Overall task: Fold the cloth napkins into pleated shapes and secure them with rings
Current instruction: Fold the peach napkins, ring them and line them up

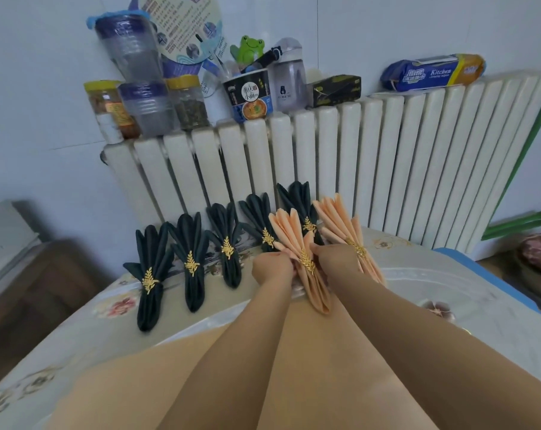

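Both hands, left [272, 268] and right [328, 259], pinching peach napkin [297, 240] beside ring [308, 262], fanning pleats near table's [449, 283] far edge.

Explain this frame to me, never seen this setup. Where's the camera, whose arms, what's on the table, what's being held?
There is no robot here. A person wears one wide-angle camera on the head, looking forward and down, so both bare forearms reach in from the bottom. The table has a floral cover and stands against a white radiator. On it lie five dark green napkins, pleated and each held by a gold leaf ring, plus a finished peach napkin on the right. The left hand and right hand grip another peach pleated napkin on either side of its gold ring. Flat peach cloth lies nearest the camera.
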The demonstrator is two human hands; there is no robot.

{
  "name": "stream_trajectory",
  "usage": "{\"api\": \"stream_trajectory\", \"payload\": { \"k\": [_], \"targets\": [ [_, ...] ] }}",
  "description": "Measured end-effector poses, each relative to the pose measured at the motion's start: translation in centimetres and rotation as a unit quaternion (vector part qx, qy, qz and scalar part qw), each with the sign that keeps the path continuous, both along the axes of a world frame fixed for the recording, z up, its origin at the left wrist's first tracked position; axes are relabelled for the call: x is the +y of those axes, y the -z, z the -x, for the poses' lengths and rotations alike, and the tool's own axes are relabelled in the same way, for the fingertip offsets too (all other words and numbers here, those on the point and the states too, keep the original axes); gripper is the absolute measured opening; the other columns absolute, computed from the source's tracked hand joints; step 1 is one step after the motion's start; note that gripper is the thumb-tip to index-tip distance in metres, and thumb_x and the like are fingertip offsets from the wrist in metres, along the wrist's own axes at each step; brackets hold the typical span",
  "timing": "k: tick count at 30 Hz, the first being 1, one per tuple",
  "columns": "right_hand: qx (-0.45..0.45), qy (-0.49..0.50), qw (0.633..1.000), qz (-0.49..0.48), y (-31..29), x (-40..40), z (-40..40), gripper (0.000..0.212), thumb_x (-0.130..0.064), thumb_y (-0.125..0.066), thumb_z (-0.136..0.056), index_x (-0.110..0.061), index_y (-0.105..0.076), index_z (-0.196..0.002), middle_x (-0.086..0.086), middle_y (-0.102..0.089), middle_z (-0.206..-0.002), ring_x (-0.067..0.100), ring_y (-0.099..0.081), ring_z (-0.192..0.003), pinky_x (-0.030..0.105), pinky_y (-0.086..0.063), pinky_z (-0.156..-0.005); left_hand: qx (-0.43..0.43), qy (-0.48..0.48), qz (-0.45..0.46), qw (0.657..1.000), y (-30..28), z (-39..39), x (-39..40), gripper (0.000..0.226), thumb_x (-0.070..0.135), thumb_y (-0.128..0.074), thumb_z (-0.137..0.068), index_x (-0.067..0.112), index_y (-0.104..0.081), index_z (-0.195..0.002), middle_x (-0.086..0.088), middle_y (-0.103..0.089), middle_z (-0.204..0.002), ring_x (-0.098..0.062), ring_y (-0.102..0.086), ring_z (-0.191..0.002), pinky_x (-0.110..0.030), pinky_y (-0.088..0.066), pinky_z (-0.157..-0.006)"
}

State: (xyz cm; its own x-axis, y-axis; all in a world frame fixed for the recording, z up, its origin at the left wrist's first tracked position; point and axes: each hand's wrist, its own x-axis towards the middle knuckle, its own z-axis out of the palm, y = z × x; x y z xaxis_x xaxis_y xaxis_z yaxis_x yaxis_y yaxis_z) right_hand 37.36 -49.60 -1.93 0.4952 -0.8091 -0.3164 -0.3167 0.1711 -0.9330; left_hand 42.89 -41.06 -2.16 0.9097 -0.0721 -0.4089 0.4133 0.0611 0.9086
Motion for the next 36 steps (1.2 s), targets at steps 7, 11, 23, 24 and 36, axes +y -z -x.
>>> {"api": "stream_trajectory", "payload": {
  "k": [7, 11, 23, 24, 36],
  "targets": [
    [0.021, -0.012, 0.999, 0.027, 0.5, 0.2, 0.0, 0.018, -0.023, -0.062, -0.089, -0.006, -0.066, -0.091, 0.009, -0.062, -0.074, 0.025, -0.059, -0.073, 0.037, -0.054, -0.077, -0.036, 0.031, -0.077, 0.996, 1.7, -0.6, 0.0, 0.021, 0.022, -0.069, -0.085, 0.016, -0.063, -0.066, -0.01, -0.072, -0.086, -0.027, -0.069, -0.08, -0.042, -0.057, -0.08],
    [0.009, -0.014, 0.998, 0.065, -0.2, 1.0, 1.8, 0.02, -0.015, -0.054, -0.088, -0.001, -0.07, -0.088, 0.013, -0.064, -0.078, 0.024, -0.057, -0.072, 0.039, -0.053, -0.077, -0.073, 0.059, -0.102, 0.99, -0.1, 1.6, 0.9, 0.016, 0.026, -0.065, -0.088, 0.017, -0.062, -0.076, -0.006, -0.071, -0.092, -0.023, -0.068, -0.088, -0.04, -0.055, -0.087],
    [0.027, -0.137, 0.965, 0.22, -3.5, 9.2, 14.6, 0.021, -0.021, -0.056, -0.09, -0.016, -0.07, -0.105, 0.0, -0.068, -0.098, 0.016, -0.06, -0.082, 0.034, -0.051, -0.079, -0.174, 0.193, -0.169, 0.951, -3.9, 14.5, 11.7, 0.009, 0.026, -0.057, -0.091, 0.023, -0.057, -0.083, 0.005, -0.064, -0.083, -0.019, -0.066, -0.089, -0.042, -0.054, -0.087],
    [0.025, -0.147, 0.963, 0.226, -3.7, 10.3, 16.4, 0.02, -0.022, -0.057, -0.09, -0.017, -0.07, -0.105, 0.0, -0.069, -0.1, 0.016, -0.06, -0.084, 0.032, -0.05, -0.078, -0.19, 0.204, -0.18, 0.943, -4.1, 16.3, 13.2, 0.009, 0.027, -0.057, -0.09, 0.024, -0.058, -0.082, 0.006, -0.064, -0.083, -0.019, -0.066, -0.088, -0.041, -0.054, -0.085],
    [0.0, -0.262, 0.924, 0.278, -2.5, 19.4, 34.1, 0.014, -0.024, -0.066, -0.086, -0.02, -0.072, -0.098, -0.008, -0.07, -0.097, 0.004, -0.061, -0.086, 0.011, -0.041, -0.074, -0.275, 0.25, -0.29, 0.882, -3.2, 32.0, 26.7, 0.01, 0.03, -0.063, -0.088, 0.02, -0.064, -0.089, 0.005, -0.066, -0.088, -0.014, -0.062, -0.084, -0.023, -0.048, -0.076]
  ]
}}
